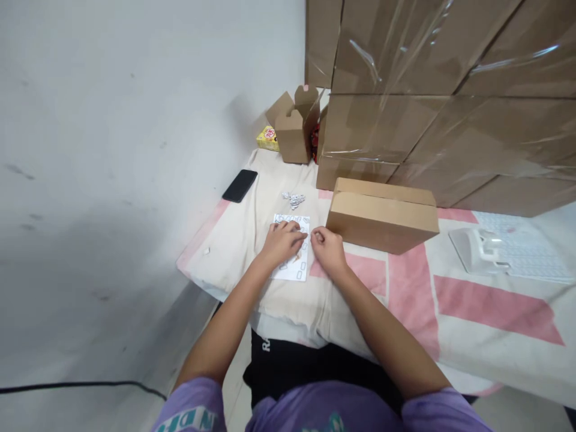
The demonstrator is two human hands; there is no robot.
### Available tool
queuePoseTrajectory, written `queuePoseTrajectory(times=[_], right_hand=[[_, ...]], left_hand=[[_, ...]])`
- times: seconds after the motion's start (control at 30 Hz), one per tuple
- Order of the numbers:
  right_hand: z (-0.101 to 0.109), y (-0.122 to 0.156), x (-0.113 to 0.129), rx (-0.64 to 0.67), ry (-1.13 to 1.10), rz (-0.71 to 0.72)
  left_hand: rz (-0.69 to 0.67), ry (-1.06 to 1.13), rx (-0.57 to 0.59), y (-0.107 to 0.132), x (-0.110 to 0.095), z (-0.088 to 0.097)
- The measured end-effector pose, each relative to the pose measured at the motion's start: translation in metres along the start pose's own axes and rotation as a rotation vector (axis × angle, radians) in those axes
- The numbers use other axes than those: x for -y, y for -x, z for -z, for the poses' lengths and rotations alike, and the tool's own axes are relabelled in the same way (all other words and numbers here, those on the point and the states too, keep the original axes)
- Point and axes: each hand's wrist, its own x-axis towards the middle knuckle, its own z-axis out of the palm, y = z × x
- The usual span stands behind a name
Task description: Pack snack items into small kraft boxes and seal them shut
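Note:
A small white printed card with rows of outlined shapes and an orange mark lies on the cloth in front of me. My left hand rests over the card's middle, fingers spread and slightly bent, covering part of the print. Just beyond the card's right edge, my right hand is closed with thumb and forefinger pinched together; whatever they may hold is too small to make out. Past the card's far edge sits a little heap of small silvery-white pieces.
A closed cardboard box stands close to the right hand. Taped stacked cartons rise behind it. Farther off are an open carton and a yellow packet. A black phone lies left; a white plastic holder is at right.

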Motion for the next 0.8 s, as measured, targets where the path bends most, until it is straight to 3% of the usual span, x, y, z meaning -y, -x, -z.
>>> queuePoseTrajectory(times=[0.13,0.2,0.3,0.4,0.5,0.57,0.67,0.8], right_hand=[[0.013,0.006,0.012,0.077,-0.264,-0.049],[0.032,0.017,0.018,0.151,-0.413,-0.09],[0.068,0.038,0.019,0.243,-0.823,-0.218],[0.097,0.052,0.006,0.194,-1.109,-0.265],[0.108,0.055,-0.014,0.073,-1.063,-0.253],[0.104,0.054,-0.025,0.005,-0.947,-0.231],[0.09,0.056,-0.031,-0.019,-0.769,-0.157],[0.069,0.061,-0.022,0.112,-0.525,-0.079]], left_hand=[[0.027,-0.037,-0.063,0.009,-0.003,-0.006],[0.043,-0.035,-0.094,0.008,-0.006,-0.005],[0.072,-0.024,-0.171,0.001,-0.016,0.001],[0.108,-0.013,-0.291,-0.009,-0.032,0.007],[0.167,0.051,-0.414,-0.016,-0.042,0.009],[0.23,0.093,-0.456,-0.016,-0.037,0.01],[0.323,0.105,-0.46,-0.011,-0.007,0.016],[0.445,0.15,-0.513,-0.008,0.051,0.029]])
